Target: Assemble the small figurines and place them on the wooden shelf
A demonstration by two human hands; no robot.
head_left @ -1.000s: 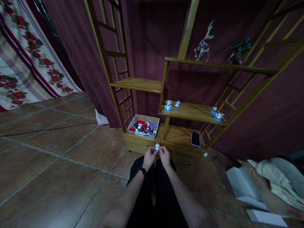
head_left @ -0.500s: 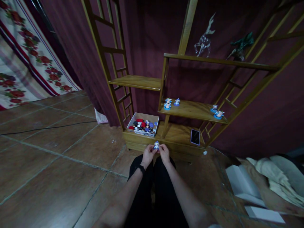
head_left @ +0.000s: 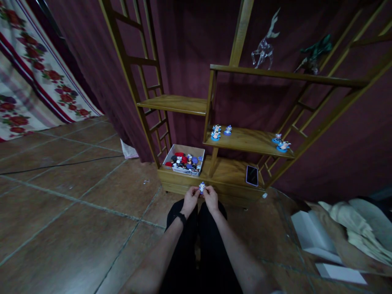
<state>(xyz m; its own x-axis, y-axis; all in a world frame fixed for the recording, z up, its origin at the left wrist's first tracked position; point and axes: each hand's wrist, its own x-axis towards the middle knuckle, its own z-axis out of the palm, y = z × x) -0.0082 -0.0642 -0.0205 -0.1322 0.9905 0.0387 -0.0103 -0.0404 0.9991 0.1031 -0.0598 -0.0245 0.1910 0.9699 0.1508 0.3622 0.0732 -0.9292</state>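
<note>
A small purple and white figurine (head_left: 202,187) is upright between my two hands, just above my knees. My left hand (head_left: 191,199) pinches it from the left side, and a dark band circles that wrist. From the right, the fingers of my right hand (head_left: 211,198) close on the same figurine. Beyond my hands, a white box (head_left: 187,172) full of red, purple and black figurines sits on the cabinet's low shelf. On the middle shelf (head_left: 245,139) stand a similar purple figurine (head_left: 228,130), blue-based figurines (head_left: 215,135) at the left and more blue-based ones (head_left: 283,146) at the right.
A phone (head_left: 252,175) lies on the low shelf at the right. Above, a clear deer ornament (head_left: 263,51) and a green ornament (head_left: 315,53) stand on the upper shelf. White boxes (head_left: 314,234) rest on the floor at right; a black cable (head_left: 64,164) crosses it at left.
The camera view has shifted slightly. Both hands stay at the figurine, which seems hardly moved; the shelves' contents look the same.
</note>
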